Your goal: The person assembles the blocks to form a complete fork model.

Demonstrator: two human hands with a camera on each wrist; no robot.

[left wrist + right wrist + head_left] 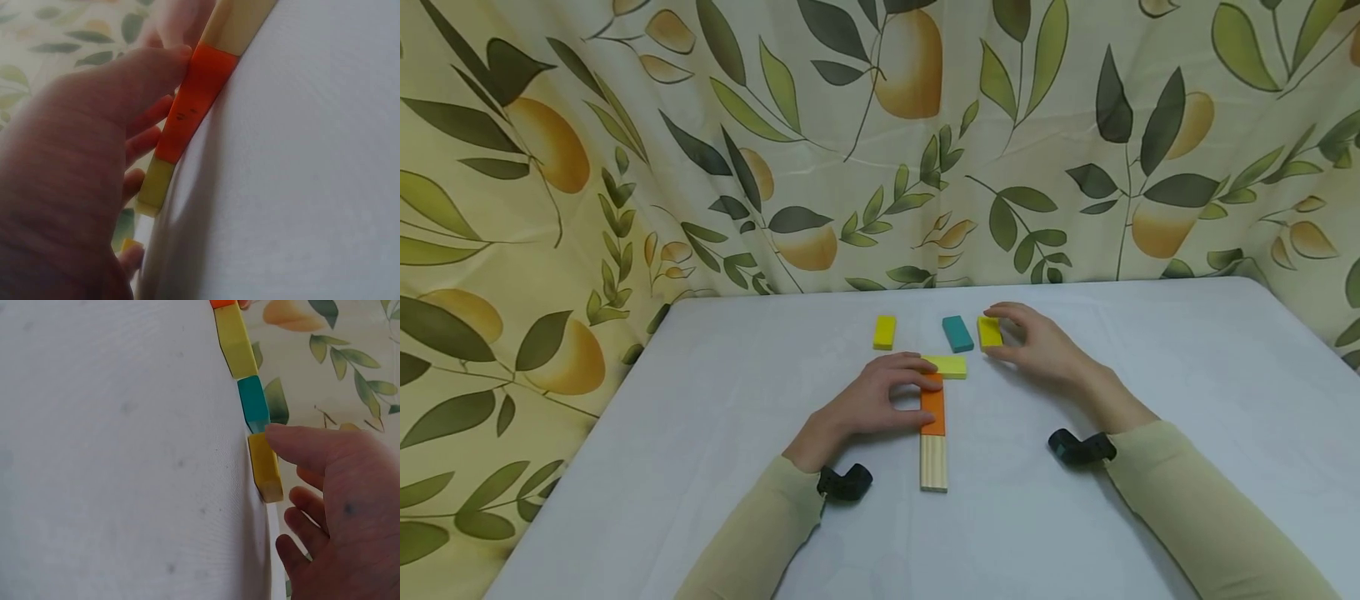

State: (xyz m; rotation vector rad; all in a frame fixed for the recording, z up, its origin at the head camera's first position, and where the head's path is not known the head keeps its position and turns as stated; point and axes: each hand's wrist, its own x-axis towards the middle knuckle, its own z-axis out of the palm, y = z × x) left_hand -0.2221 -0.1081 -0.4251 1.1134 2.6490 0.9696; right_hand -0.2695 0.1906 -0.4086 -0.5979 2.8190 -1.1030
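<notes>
My left hand (876,400) pinches an orange block (934,402) between thumb and fingers, its other fingers reaching over one end of a yellow-green block (951,367). That yellow-green block lies crosswise at the far end of the orange one. A plain wooden block (933,464) continues the line toward the near side, so these blocks form a T. Farther back, my right hand (1037,346) grips a yellow block (989,332) by its ends, thumb at the near end and index finger at the far end. In the right wrist view the thumb overlaps the yellow block's (265,465) edge.
A teal block (957,333) lies slightly turned just left of the gripped yellow one. Another yellow block (884,332) stands apart, behind my left hand. White cloth covers the table (700,467); a leaf-and-fruit patterned curtain (895,208) hangs behind it.
</notes>
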